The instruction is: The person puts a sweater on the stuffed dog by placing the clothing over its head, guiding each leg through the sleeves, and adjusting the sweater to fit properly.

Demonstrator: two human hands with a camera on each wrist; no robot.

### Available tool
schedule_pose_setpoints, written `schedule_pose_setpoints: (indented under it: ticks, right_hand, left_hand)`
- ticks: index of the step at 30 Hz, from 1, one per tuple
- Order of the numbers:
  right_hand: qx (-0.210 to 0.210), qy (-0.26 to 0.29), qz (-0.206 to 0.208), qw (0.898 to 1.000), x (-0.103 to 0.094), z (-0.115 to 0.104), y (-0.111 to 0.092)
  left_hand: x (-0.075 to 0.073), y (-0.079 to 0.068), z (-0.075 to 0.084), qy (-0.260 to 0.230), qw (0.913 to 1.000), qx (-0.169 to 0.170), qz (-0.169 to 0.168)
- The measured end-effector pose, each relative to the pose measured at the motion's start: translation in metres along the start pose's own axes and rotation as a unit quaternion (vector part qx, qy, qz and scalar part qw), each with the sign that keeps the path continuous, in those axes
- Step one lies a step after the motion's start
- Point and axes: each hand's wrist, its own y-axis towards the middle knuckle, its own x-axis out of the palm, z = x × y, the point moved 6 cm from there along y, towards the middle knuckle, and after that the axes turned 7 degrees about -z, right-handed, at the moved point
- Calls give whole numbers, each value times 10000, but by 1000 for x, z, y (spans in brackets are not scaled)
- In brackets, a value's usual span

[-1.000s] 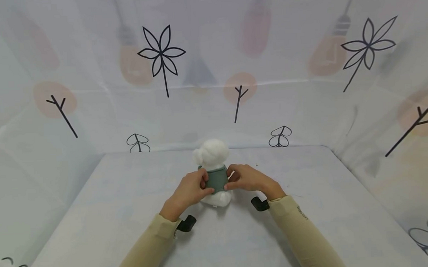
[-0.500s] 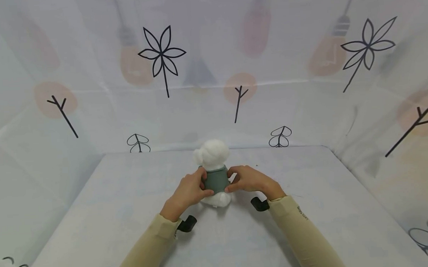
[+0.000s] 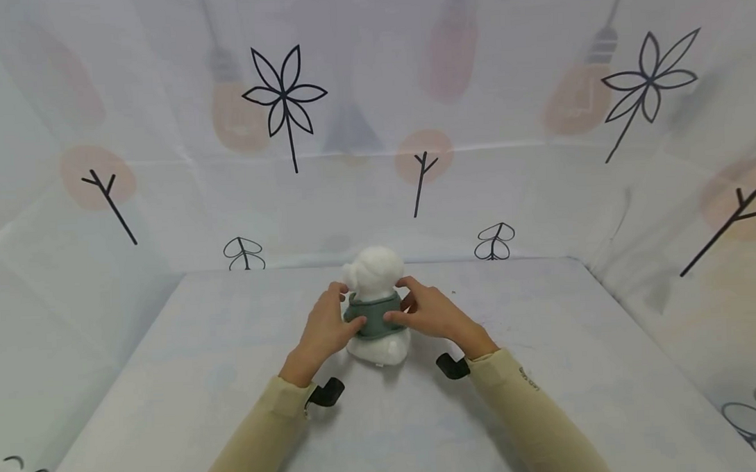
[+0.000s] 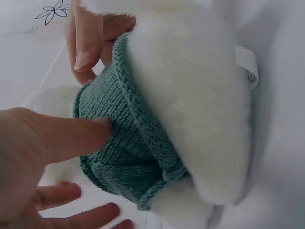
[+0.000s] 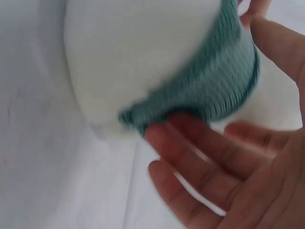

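Both hands have been shifted up the upright plush toy [image 3: 375,291], which is flanked evenly, left hand [image 3: 323,328] and right hand [image 3: 432,313] pinching its green sweater [image 3: 373,318].

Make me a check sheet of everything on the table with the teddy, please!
Surface: table under a white cloth, slightly wrinkled.
Job's things: white plush toy sitting upright, facing away; green knit sweater bunched round its middle; sewn tag at its base.
Clutter: nothing seen.
Hands: left hand and right hand on either side of the toy, fingers pinching the sweater.
Cables: nothing seen; black wrist mounts under both sleeves.
Surroundings: white cloth walls printed with flowers, twigs and faint bulbs.
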Motion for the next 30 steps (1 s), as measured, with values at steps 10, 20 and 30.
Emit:
schedule_pose_setpoints:
  ticks: [10, 20, 30]
  right_hand:
    - [-117, 222, 336, 9991, 16, -7, 3]
    - [-480, 380, 473, 9970, 5, 4, 5]
    - [-493, -71, 1145, 9922, 0, -12, 0]
  left_hand:
    - [10, 1, -7, -6, 9982, -339, -497]
    - [16, 1, 1, -542, 9920, 94, -1134]
    - [-9, -1, 2, -416, 9953, 177, 856]
